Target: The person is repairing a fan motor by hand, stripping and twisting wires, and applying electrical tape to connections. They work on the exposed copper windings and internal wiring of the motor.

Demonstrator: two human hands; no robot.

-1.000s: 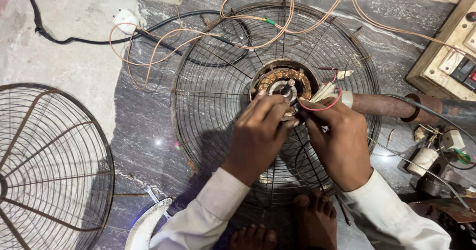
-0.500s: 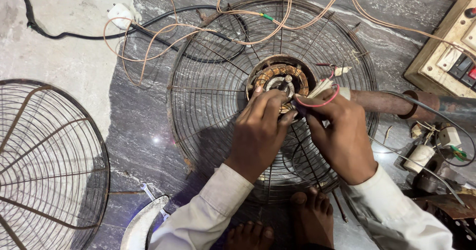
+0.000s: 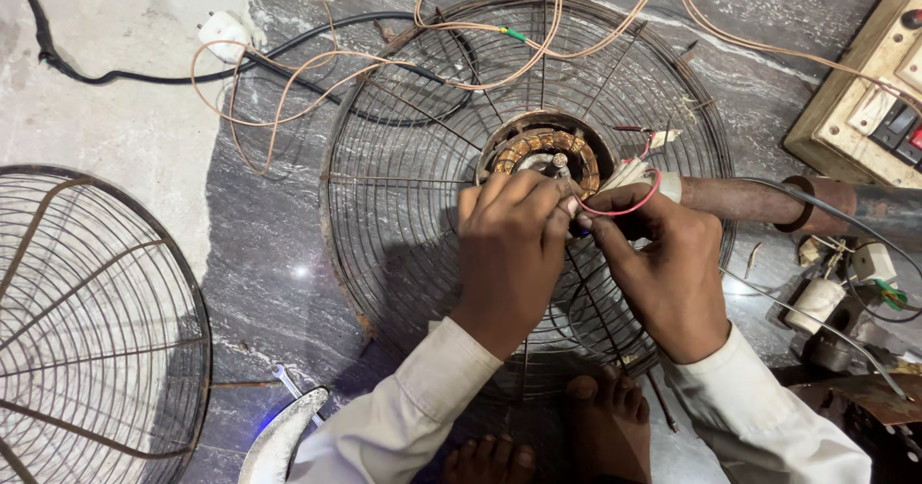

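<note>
At the far left a loose wire fan guard (image 3: 91,321) lies flat on the floor, off the fan and well apart from the work. Beside it, near the bottom edge, a pale fan blade (image 3: 279,441) and a small wrench (image 3: 288,381) rest on the grey stone. A white plug (image 3: 223,31) with a black cable (image 3: 317,57) sits at the upper left, and thin tan wires (image 3: 403,61) loop across the second fan guard (image 3: 384,225), which lies in the middle with the open fan motor (image 3: 543,153) at its hub, copper windings bare. The left hand (image 3: 509,254) is closed in a pinch just below the motor, fingertips meeting those of the right hand (image 3: 663,273), which pinches a red wire (image 3: 629,205) looped from the motor's leads. The fan looks stripped down already, guard and blade off; the wiring seems in hand, and reassembly appears left. To the right lie a rusty pipe (image 3: 740,199), a white capacitor (image 3: 814,303) and a wooden switch board (image 3: 869,109).
</note>
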